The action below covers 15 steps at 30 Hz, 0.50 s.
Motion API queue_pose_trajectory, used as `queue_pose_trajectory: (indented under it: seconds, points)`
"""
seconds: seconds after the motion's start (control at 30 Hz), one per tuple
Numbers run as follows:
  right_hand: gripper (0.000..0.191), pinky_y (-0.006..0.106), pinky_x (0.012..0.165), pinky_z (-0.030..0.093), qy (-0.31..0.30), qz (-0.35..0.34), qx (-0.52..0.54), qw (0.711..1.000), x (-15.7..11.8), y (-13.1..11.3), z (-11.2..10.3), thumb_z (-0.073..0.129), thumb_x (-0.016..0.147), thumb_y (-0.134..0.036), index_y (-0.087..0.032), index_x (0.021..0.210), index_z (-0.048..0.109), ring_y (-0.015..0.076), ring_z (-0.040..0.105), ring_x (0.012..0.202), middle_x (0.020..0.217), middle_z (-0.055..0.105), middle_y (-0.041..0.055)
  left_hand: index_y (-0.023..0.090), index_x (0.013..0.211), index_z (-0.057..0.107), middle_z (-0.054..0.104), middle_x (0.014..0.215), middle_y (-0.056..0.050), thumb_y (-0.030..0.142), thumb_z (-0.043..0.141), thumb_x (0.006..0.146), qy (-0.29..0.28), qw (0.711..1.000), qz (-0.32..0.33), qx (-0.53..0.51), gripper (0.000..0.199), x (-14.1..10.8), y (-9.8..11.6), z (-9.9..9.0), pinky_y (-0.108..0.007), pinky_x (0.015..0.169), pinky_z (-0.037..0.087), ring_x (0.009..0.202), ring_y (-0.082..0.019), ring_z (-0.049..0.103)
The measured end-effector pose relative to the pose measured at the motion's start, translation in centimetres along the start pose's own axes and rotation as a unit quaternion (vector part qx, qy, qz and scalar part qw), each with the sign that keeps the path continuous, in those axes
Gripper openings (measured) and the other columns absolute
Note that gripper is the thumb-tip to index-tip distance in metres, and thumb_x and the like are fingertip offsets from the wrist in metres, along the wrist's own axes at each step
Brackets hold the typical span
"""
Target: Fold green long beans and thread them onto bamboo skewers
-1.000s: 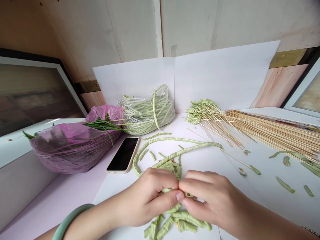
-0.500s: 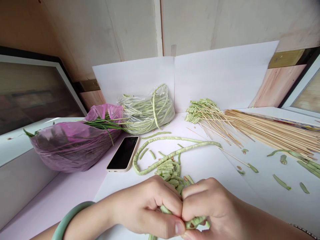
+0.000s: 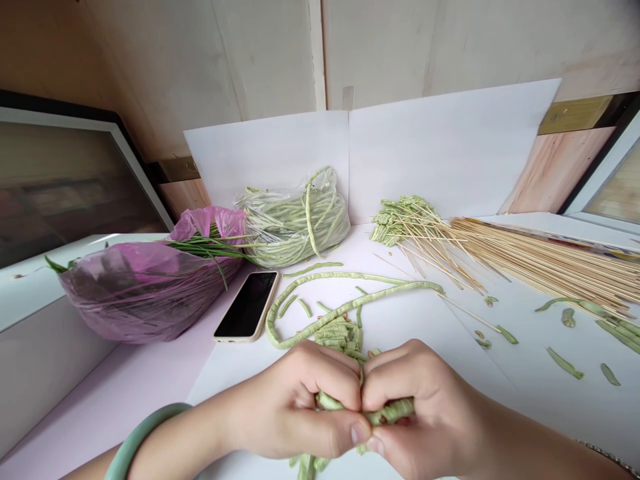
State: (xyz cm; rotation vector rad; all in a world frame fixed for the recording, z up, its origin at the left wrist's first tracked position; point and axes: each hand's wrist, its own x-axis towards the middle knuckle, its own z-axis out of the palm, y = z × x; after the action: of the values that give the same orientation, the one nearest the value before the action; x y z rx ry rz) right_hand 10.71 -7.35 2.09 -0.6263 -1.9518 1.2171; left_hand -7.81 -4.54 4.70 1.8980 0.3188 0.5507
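Observation:
A pale green long bean [image 3: 393, 411] runs between my two hands at the front of the table. My left hand [image 3: 305, 403] is closed round one part of it, thumb pressed along the near side. Curled on the other part is my right hand [image 3: 425, 407], its knuckles against those of the left. Behind them lies a pile of short bean pieces [image 3: 340, 333], partly hidden by my fingers. More cut pieces [image 3: 307, 465] lie under my hands. One whole long bean [image 3: 350, 303] loops across the white paper beyond the pile.
A phone [image 3: 247, 307] lies left of the looped bean. Behind it are a purple bag of greens [image 3: 150, 287] and a clear bag of long beans [image 3: 295, 223]. Skewered beans [image 3: 405, 217] and bare bamboo skewers [image 3: 540, 260] lie at back right. Bean scraps [image 3: 565, 363] are scattered right.
Both hands have risen slightly, still gripping the bean. The bean between them has shifted up, and more cut pieces show below my hands.

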Motion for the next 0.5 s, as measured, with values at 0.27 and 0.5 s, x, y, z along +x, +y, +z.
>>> queue_pose_trajectory:
  seconds: [0.27,0.5]
  points:
    - [0.022,0.021,0.044,0.024,0.030,0.019,0.005,0.999,0.58,0.15,-0.31,0.057,0.069,-0.012,-0.018,0.055,0.041,0.0068,0.030,0.051,0.055,0.033,-0.0065,0.015,0.063,0.052,0.048,0.065,-0.001,0.037,0.055,0.090,0.057,0.998,0.013,0.021,0.035,-0.39,-0.62,-0.03,-0.023,0.057,0.037,0.061,-0.011,0.045]
    - [0.020,0.019,0.044,0.025,0.066,-0.023,-0.061,0.996,0.41,-0.38,-0.44,0.058,0.069,-0.009,-0.018,0.058,0.043,0.0060,0.029,0.050,0.056,0.032,-0.0074,0.014,0.067,0.056,0.048,0.067,-0.001,0.035,0.055,0.091,0.056,0.998,0.009,0.041,0.032,-0.42,-0.72,-0.28,-0.023,0.059,0.035,0.063,-0.011,0.044]
